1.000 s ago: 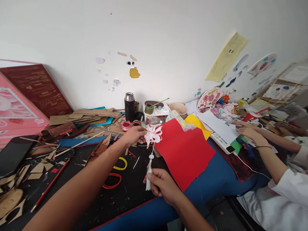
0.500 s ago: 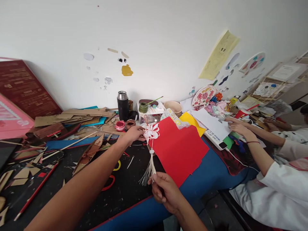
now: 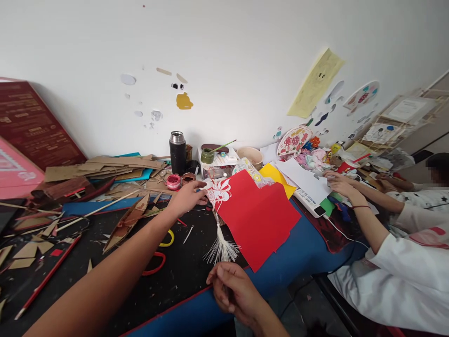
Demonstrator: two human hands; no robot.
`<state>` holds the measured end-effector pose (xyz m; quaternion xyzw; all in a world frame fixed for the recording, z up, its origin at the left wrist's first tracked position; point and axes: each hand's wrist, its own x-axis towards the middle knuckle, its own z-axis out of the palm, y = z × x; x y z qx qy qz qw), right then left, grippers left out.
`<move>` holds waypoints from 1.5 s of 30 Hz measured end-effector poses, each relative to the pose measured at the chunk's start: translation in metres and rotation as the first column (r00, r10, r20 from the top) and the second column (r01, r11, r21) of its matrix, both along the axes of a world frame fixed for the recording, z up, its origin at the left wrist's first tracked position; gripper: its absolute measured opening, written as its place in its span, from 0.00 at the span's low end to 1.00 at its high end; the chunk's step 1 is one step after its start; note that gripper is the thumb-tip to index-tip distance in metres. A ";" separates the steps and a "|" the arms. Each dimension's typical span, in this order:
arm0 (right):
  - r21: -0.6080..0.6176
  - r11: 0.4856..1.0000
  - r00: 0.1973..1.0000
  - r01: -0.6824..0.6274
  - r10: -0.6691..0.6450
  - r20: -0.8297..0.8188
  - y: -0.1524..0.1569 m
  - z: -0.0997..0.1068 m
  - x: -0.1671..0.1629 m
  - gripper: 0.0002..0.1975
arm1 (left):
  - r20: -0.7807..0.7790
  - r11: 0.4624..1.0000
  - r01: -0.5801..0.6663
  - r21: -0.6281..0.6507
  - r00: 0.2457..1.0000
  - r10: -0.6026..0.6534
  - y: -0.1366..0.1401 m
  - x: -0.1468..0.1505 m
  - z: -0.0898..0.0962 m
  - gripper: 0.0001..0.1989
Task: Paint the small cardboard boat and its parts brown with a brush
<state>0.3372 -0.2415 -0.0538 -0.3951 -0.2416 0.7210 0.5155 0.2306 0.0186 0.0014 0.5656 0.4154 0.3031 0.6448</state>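
A white cut-out ornament point(image 3: 220, 191) with red lines lies over the top left corner of a sheet of red paper point(image 3: 261, 217). My left hand point(image 3: 189, 195) pinches it at its left edge. A white tassel point(image 3: 221, 245) hangs from the ornament by a cord, its strands fanned over the black mat and the paper's edge. Just below the strands is my right hand point(image 3: 238, 290), fingers loosely curled in and apart from the tassel; nothing shows in it. Scissors with a red loop point(image 3: 156, 264) and a yellow loop lie partly behind my left forearm.
Cardboard scraps point(image 3: 105, 168) cover the left side. A black thermos point(image 3: 177, 154) and open paint jars point(image 3: 173, 181) stand near the wall. At right, a co-worker's hands point(image 3: 342, 185) rest by white paper point(image 3: 303, 180); a cable point(image 3: 345, 230) trails from a white power bank.
My right hand has let go of the tassel and moved slightly down. The tassel's strands have spread out. My left hand keeps its hold on the ornament.
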 end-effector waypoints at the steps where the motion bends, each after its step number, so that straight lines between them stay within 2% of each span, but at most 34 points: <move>1: 0.004 1.000 0.999 -0.026 0.026 0.023 0.003 0.000 -0.003 0.29 | -0.004 1.000 0.007 0.017 1.000 -0.007 -0.005 -0.008 0.005 0.17; 3: 0.017 0.996 0.994 -0.083 0.081 0.078 0.010 0.000 -0.009 0.28 | -0.007 0.998 0.024 0.059 1.000 -0.023 -0.013 -0.030 0.014 0.20; 5: 0.025 0.992 0.981 -0.125 0.120 0.153 0.019 0.002 -0.014 0.28 | -0.046 0.984 0.042 0.174 0.998 -0.034 -0.018 -0.057 0.023 0.24; 7: 0.037 0.990 0.971 -0.137 0.127 0.203 0.029 0.004 -0.020 0.28 | -0.097 0.966 -0.021 0.257 0.994 0.048 -0.020 -0.086 0.029 0.26; 11: 0.071 0.989 0.972 -0.129 0.112 0.206 0.053 0.008 -0.033 0.27 | -0.112 0.929 -0.214 0.303 0.960 0.257 -0.019 -0.140 0.038 0.28; 15: 0.105 0.985 0.964 -0.134 0.105 0.245 0.079 0.008 -0.049 0.28 | -0.148 0.881 -0.313 0.354 0.912 0.383 -0.018 -0.173 0.041 0.26; 20: 0.104 0.994 0.955 -0.038 0.005 0.297 0.094 0.001 -0.054 0.29 | -0.138 0.862 -0.356 0.361 0.894 0.427 -0.020 -0.192 0.038 0.26; 23: 0.083 0.996 0.957 0.010 -0.034 0.288 0.092 0.000 -0.045 0.31 | -0.185 0.852 -0.343 0.396 0.879 0.440 -0.020 -0.203 0.033 0.24; 27: 0.089 0.982 0.917 0.168 -0.189 0.351 0.089 0.002 -0.027 0.31 | -0.250 0.819 -0.322 0.476 0.843 0.477 -0.024 -0.216 0.022 0.23; 29: 0.100 0.975 0.898 0.199 -0.223 0.380 0.088 0.005 -0.023 0.31 | -0.270 0.807 -0.291 0.514 0.838 0.474 -0.026 -0.216 0.015 0.20; 33: 0.103 0.984 0.883 0.148 -0.178 0.434 0.091 0.011 -0.030 0.31 | -0.289 0.770 -0.186 0.610 0.852 0.436 -0.027 -0.210 -0.001 0.17; 36: 0.090 0.992 0.881 0.083 -0.116 0.459 0.100 0.017 -0.045 0.30 | -0.404 0.739 -0.094 0.667 0.787 0.466 -0.021 -0.208 -0.014 0.20; 45: -0.077 0.997 0.938 0.002 0.026 0.347 0.148 0.032 -0.076 0.31 | -0.637 0.825 -0.077 0.560 0.597 0.488 -0.008 -0.227 -0.031 0.28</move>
